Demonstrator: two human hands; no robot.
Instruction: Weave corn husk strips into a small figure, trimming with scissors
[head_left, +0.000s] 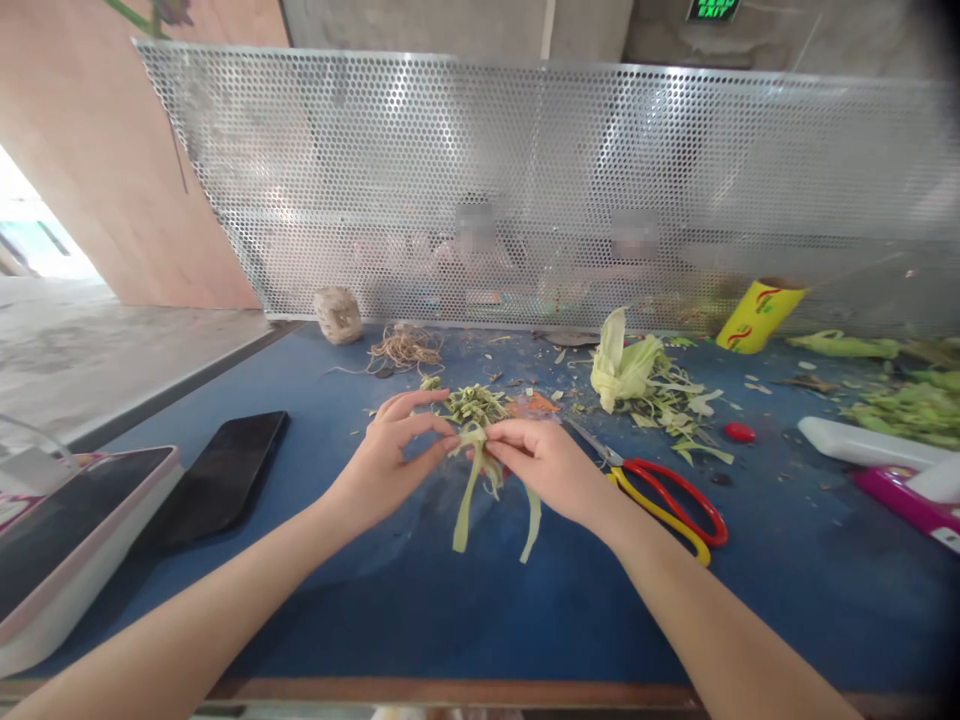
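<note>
My left hand pinches pale green leaf strips between thumb and forefinger, its other fingers stretched forward. Closed on the same strips from the other side, my right hand holds them near a small loop between the two hands. Long ends hang down towards the blue table. Just beyond my fingertips lies a small heap of green shreds. Scissors with one red and one yellow handle rest beside my right wrist. Behind them stands a bunch of pale leaves with loose shreds around it.
Tangled twine and a pale ball-like block sit at the back left. A black phone and a white-rimmed case lie left. Rightward are a yellow roll, a red bead-like piece and greens. A perforated metal screen borders the back.
</note>
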